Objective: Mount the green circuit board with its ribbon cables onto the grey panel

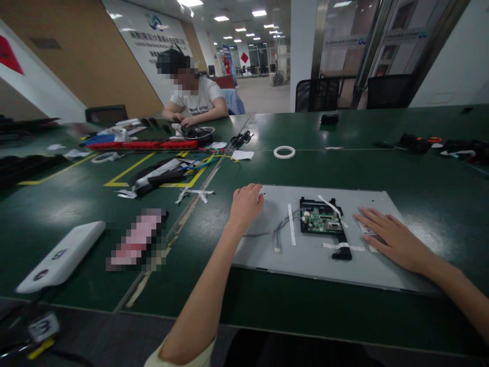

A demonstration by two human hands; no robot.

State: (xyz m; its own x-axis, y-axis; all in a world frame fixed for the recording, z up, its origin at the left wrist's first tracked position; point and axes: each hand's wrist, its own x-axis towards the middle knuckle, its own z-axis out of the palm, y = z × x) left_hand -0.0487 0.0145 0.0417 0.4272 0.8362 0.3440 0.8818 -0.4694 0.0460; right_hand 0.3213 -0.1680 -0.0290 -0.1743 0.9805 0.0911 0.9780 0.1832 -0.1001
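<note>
A grey flat panel [275, 204] lies on the table in front of me. My left hand [247, 206] is at its far left corner, fingers bent together around the edge, fingertips partly hidden. On the panel's right part rests my right hand [391, 239], palm down with fingers spread over a pale label. Between both hands, a green circuit board [321, 223] sits in a black plastic bracket [345, 251]. White tape strips [291, 224] stick to the panel and bracket. Grey cables [280, 227] run left from the board, one ending in a white connector.
On the green table [305, 171] are a tape roll [284, 152], a white power bank [61, 255], a pixelated phone-like object [137, 239] and tape scraps [194, 193]. Red strips [153, 145] and cables lie farther back. Across the table, a person [198, 99] handles dark cable.
</note>
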